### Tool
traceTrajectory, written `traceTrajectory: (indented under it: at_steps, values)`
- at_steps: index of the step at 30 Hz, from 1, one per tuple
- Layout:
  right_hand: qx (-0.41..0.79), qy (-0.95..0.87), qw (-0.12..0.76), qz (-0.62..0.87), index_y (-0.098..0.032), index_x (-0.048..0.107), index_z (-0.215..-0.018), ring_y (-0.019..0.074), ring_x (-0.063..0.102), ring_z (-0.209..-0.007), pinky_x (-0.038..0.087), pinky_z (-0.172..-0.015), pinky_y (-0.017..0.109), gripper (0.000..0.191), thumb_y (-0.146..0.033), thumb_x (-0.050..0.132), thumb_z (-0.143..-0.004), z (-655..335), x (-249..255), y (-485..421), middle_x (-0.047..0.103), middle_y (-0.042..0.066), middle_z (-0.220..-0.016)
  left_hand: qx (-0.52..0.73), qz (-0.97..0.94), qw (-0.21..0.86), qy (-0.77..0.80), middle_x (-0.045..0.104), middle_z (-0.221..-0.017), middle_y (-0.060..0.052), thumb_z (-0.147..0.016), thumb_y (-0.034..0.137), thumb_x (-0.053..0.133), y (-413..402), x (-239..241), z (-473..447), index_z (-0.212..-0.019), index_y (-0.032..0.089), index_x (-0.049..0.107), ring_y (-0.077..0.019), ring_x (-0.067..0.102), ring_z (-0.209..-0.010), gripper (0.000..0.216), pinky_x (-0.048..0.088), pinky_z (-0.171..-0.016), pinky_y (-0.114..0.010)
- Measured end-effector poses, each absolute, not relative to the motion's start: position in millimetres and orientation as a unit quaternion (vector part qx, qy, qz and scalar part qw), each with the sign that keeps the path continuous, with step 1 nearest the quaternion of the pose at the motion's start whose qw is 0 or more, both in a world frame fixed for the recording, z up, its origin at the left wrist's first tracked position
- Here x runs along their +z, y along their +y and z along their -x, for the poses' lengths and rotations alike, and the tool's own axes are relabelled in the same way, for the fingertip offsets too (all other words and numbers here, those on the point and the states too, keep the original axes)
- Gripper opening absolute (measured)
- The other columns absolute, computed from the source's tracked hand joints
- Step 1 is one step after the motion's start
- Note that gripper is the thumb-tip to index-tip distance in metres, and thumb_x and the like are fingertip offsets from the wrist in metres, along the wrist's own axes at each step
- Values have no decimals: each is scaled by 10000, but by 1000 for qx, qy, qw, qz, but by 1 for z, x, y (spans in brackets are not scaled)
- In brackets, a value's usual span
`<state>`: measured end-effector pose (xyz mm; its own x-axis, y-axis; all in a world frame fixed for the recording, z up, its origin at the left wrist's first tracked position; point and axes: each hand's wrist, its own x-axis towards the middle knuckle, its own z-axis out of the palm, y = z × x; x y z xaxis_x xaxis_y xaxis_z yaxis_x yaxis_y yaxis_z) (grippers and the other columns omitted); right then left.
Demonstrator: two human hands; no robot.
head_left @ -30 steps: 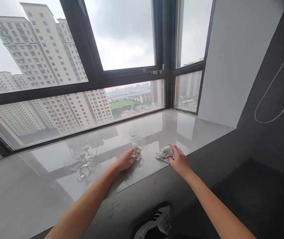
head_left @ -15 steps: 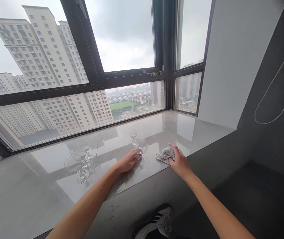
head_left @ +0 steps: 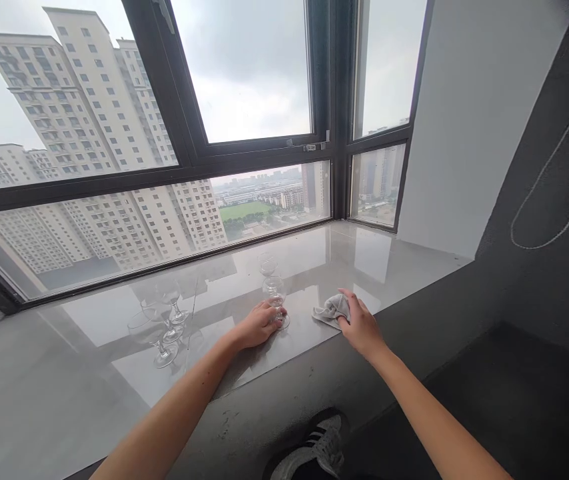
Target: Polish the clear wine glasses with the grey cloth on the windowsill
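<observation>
My left hand (head_left: 258, 324) has its fingers closed on the stem of a clear wine glass (head_left: 274, 288), which stands upright on the glossy sill. Just behind that glass is another wine glass (head_left: 267, 265), partly hidden by it. My right hand (head_left: 362, 323) grips a crumpled grey cloth (head_left: 333, 309) that rests on the sill near its front edge. To the left of my left arm stand several more stemmed glasses (head_left: 165, 355) in a slanting row, their clear bowls hard to make out against the reflections.
The grey windowsill (head_left: 364, 283) ends in a front edge above a dark floor. Dark window frames (head_left: 259, 155) bound it at the back. A white wall (head_left: 459, 133) and a hanging beaded cord (head_left: 539, 247) are at the right. My shoe (head_left: 314, 453) shows below.
The wine glass in my left hand has gone from tilted to the right to upright, its foot now on the sill. My right hand and the cloth have stayed in place.
</observation>
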<state>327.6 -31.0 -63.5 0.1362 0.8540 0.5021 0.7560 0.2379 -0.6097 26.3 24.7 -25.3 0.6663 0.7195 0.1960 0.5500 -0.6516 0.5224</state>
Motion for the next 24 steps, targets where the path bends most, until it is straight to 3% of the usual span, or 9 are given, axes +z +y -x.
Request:
traceTrajectory:
  at_steps: [4, 8, 13, 17, 20, 24]
  values:
    - [68, -656, 426, 619, -229, 425, -1405, 252, 633, -935, 498, -707, 328, 528, -256, 454, -879, -328, -63, -32, 608, 143, -1177, 260, -869, 204, 367, 548, -1407, -119, -872, 395, 631, 27, -25, -28, -1153, 256, 684, -314, 483, -1322, 318, 388, -1110, -506]
    - [53, -660, 431, 613, -236, 432, -1401, 247, 626, -922, 490, -700, 323, 522, -253, 460, -879, -329, -65, -32, 619, 135, -1155, 321, -845, 178, 389, 666, -1225, -109, -787, 349, 718, 25, -14, -27, -1104, 244, 707, -303, 580, -1177, 334, 433, -1050, -481]
    - [38, -661, 429, 615, -226, 436, -1394, 257, 623, -932, 488, -706, 337, 523, -247, 461, -872, -329, -67, -30, 622, 138, -1139, 389, -825, 149, 382, 715, -882, -40, -756, 177, 584, 17, 5, -22, -788, 220, 691, -216, 642, -890, 119, 496, -881, -368]
    - [29, -663, 428, 613, -225, 444, -1384, 259, 622, -922, 485, -709, 343, 522, -252, 466, -863, -330, -70, -28, 623, 140, -1144, 532, -721, 63, 439, 614, -687, -13, -758, 135, 477, 16, 13, -15, -632, 225, 577, -192, 592, -743, 184, 484, -776, -340]
    - [17, -661, 429, 615, -227, 457, -1367, 264, 619, -928, 481, -725, 351, 518, -251, 481, -850, -330, -71, -27, 627, 136, -1139, 613, -622, -15, 486, 611, -792, -30, -796, 144, 463, 22, 17, -7, -716, 226, 589, -215, 586, -858, 170, 465, -861, -374]
    - [22, -660, 426, 618, -226, 446, -1372, 269, 613, -954, 472, -755, 358, 520, -248, 473, -853, -330, -70, -27, 619, 134, -1139, 679, -486, -49, 548, 548, -1111, -95, -777, 148, 523, 35, 20, 6, -955, 215, 602, -263, 508, -1134, 206, 382, -1034, -457]
